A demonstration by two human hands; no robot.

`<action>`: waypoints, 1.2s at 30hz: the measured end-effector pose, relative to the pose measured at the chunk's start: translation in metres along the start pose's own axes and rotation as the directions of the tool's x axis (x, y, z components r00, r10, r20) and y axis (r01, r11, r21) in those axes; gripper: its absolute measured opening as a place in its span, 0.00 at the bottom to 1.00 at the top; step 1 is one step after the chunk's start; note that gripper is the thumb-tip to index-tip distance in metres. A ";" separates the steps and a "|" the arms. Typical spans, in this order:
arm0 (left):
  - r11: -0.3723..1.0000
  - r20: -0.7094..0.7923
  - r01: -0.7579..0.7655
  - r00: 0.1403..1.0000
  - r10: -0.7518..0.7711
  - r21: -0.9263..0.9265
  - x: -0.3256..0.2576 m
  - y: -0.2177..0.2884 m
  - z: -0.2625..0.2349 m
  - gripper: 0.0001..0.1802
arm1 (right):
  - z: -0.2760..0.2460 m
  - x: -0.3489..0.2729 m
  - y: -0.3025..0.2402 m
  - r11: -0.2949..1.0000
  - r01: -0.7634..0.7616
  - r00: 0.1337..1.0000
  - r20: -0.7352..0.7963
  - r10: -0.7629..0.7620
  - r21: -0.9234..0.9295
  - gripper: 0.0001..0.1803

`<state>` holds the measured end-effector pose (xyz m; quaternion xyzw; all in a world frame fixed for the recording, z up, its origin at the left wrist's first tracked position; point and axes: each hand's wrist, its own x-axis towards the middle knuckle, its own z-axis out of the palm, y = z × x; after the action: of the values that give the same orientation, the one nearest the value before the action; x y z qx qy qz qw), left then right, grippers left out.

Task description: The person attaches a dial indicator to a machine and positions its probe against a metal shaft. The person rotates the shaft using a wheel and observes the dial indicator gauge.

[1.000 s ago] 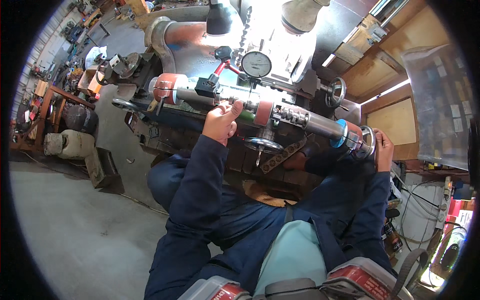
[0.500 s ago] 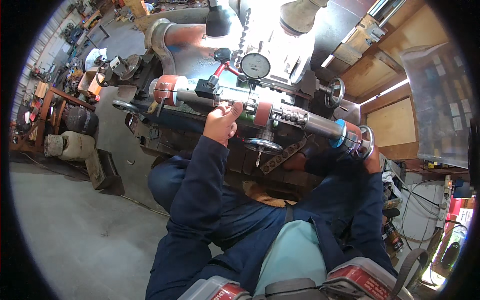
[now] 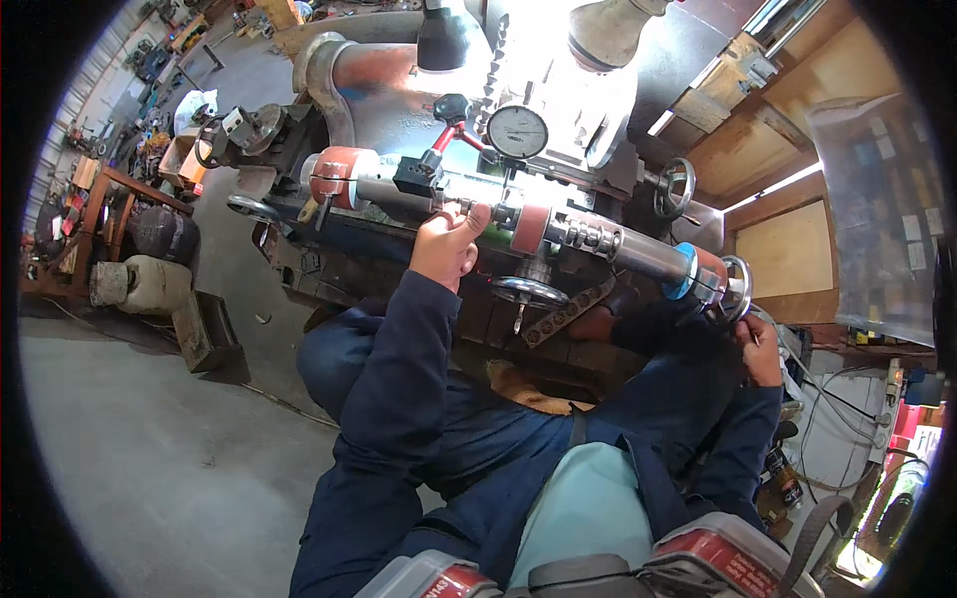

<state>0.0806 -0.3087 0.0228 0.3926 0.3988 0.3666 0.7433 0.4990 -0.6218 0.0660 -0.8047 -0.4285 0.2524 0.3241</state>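
A metal shaft with lobes (image 3: pixel 591 239) lies across the machine between an orange collar (image 3: pixel 334 177) on the left and a blue-ringed end (image 3: pixel 688 271) on the right. My left hand (image 3: pixel 445 247) is closed at the shaft's near side, just below a round dial gauge (image 3: pixel 517 132); what its fingers hold is hidden. A red arm (image 3: pixel 446 140) with a black knob stands beside the gauge. At far right, my right hand (image 3: pixel 761 349) is closed at the lower rim of a silver handwheel (image 3: pixel 739 287), apparently around its small handle.
Another handwheel (image 3: pixel 528 291) juts toward my lap, and a third (image 3: pixel 676 189) sits at the back right. A perforated metal strip (image 3: pixel 568 312) lies below the shaft. Two lamps (image 3: pixel 608 35) hang over the machine. A gas cylinder (image 3: pixel 140 283) lies on the floor at left.
My right hand has come down and outward round the handwheel's rim, so its fingers now show. My left hand stays at the shaft; the whole view has shifted slightly.
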 end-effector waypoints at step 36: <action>0.984 0.302 -0.120 0.940 0.155 -0.131 0.019 -0.021 -0.004 0.45 | 0.163 0.132 -0.215 0.803 0.584 0.787 0.163 -0.596 0.117 0.04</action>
<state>0.0901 -0.3003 -0.0031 0.4307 0.2272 0.3726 0.7899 0.3412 -0.3688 0.1000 -0.5924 -0.6796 0.2274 0.3681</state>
